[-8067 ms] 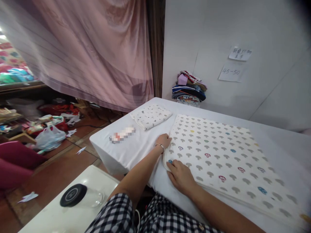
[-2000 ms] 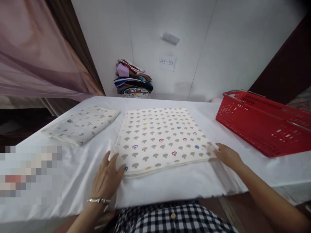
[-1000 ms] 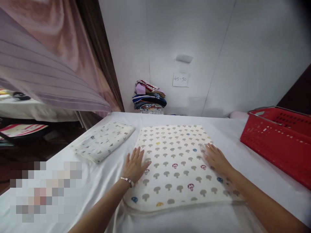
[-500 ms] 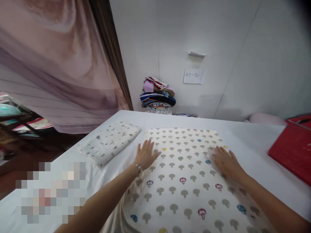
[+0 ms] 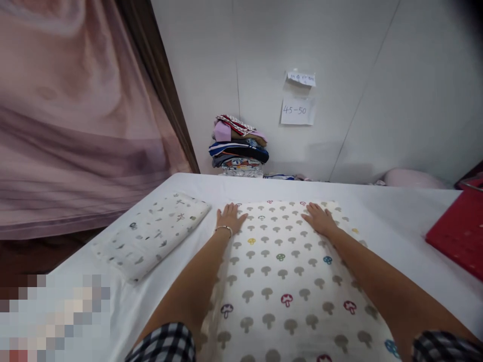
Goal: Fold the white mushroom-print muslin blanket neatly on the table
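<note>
A white cloth printed with mushrooms (image 5: 281,274) lies spread before me, running off the bottom of the view. My left hand (image 5: 229,219) rests palm down on its far left corner, fingers spread, a thin bracelet at the wrist. Near the far right corner, my right hand (image 5: 320,219) lies flat on the same cloth, its thumb and fingers apart. Neither hand grips anything. Left of the mushroom cloth is a folded white cloth with small plant-like prints (image 5: 154,236).
The white-covered table (image 5: 392,221) reaches toward the wall. Behind it stands a pile of folded clothes (image 5: 239,143). A red object (image 5: 458,229) sits on the right, and a pink curtain (image 5: 75,125) hangs at the left. Paper notes (image 5: 297,110) are on the wall.
Both hands have slid forward over the mushroom cloth to its far edge, and the right hand has also moved left. Checked sleeves have come into view.
</note>
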The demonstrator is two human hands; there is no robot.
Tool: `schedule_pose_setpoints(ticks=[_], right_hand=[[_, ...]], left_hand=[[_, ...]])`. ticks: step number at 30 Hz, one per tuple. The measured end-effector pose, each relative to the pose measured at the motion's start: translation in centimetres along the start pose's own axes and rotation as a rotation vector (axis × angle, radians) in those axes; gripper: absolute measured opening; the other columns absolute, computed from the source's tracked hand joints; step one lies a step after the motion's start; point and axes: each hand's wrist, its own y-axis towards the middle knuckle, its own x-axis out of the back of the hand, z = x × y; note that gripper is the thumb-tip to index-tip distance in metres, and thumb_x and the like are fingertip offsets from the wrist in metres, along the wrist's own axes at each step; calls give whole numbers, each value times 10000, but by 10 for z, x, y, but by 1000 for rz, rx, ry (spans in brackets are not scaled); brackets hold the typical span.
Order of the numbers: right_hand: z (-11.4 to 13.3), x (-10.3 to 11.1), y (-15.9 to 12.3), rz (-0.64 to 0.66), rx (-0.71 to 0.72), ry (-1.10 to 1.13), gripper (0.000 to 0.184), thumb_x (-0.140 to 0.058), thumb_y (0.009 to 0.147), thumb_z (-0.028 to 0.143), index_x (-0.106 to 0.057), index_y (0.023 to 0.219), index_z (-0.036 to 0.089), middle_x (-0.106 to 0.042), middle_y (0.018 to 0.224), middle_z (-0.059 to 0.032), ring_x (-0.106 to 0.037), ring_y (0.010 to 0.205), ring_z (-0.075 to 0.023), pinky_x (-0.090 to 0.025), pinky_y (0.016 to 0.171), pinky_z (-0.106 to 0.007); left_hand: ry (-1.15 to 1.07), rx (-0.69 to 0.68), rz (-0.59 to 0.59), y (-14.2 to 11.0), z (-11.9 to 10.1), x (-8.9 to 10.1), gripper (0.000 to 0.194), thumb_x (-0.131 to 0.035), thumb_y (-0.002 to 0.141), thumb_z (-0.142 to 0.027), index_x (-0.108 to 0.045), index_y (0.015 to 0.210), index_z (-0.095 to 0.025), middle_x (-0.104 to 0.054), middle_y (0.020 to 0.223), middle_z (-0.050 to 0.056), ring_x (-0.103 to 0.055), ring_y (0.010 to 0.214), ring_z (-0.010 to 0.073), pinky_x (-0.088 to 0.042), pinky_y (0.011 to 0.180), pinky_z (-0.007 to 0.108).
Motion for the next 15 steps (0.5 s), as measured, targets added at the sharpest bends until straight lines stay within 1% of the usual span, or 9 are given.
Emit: schedule_pose_setpoints(ticks=[3,6,8,10,12,15], right_hand=[[-8,-2,2,11,28,16,553,-231,901,519,-328,1371,245,-217,1489,-42,-161,1363,-244,-172,1070,-519],[-20,8,8,-28,36,37,498,-222,923,450,-380,1345,239,-247,1478,-50,-181,1358,-243,-221,1071,-459],[-35,18,13,-82,-11,22,454,-255,928,368,-405,1330,216,-276,1465,-70,-188,1354,-247,-237,1066,-438],[-53,27,18,-104,-85,0,429,-315,912,281,-415,1321,199,-331,1434,-97,-222,1337,-271,-259,1046,-463],[-70,32,22,-87,-146,-5,439,-375,882,210,-421,1318,184,-403,1385,-116,-281,1306,-291,-295,1018,-474],[-88,32,29,-61,-184,13,470,-440,848,166,-429,1318,166,-482,1318,-118,-393,1236,-272,-347,988,-411]], left_hand=[[-16,-12,-3,1,0,2,687,-182,847,-615,-274,1410,-232,-184,1499,65,-134,1370,273,-103,1074,542],[-38,20,-37,7,5,9,595,-194,877,-548,-346,1371,-253,-254,1478,61,-186,1355,264,-144,1061,546],[-23,44,-62,14,14,15,549,-206,892,-490,-378,1351,-242,-292,1461,75,-205,1348,265,-158,1052,554],[18,34,-52,23,25,21,504,-234,895,-421,-410,1329,-232,-360,1423,93,-257,1326,263,-185,1041,547],[71,1,-31,32,33,26,467,-285,877,-380,-473,1277,-229,-452,1348,109,-348,1272,263,-247,1023,505],[140,-28,1,43,38,33,434,-366,834,-382,-572,1167,-196,-537,1224,134,-451,1169,276,-352,956,421]])
